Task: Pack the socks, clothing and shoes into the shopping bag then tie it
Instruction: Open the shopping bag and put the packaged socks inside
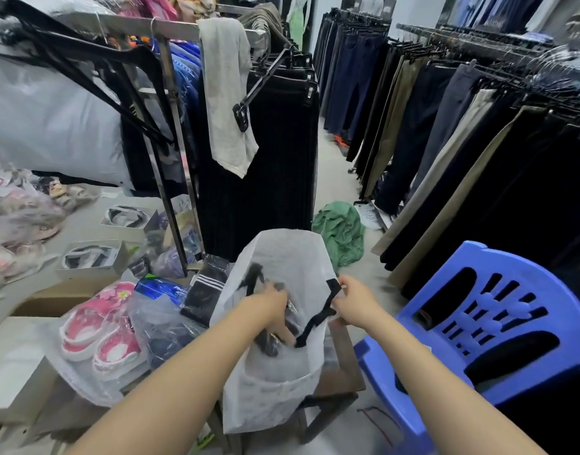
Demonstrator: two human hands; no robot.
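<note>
A white shopping bag (pixel 282 257) with black handles stands open on a small wooden stool. My left hand (pixel 270 302) reaches into its mouth, its fingers closed on a dark packaged item inside; what the item is cannot be told. My right hand (pixel 356 298) pinches the bag's right edge at the black handle (pixel 315 323), holding the mouth open. Left of the bag lie a packet of black socks with white stripes (pixel 205 292), a clear bag of dark clothing (pixel 164 326) and pink shoes (pixel 101 326) in clear plastic.
A blue plastic chair (pixel 485 323) stands close on the right. Racks of hanging trousers (pixel 446 142) line the right side and a rack of black garments (pixel 262 152) stands just behind the bag. A green garment (pixel 341 231) lies on the floor. Boxes (pixel 91 257) and packaged goods fill the left.
</note>
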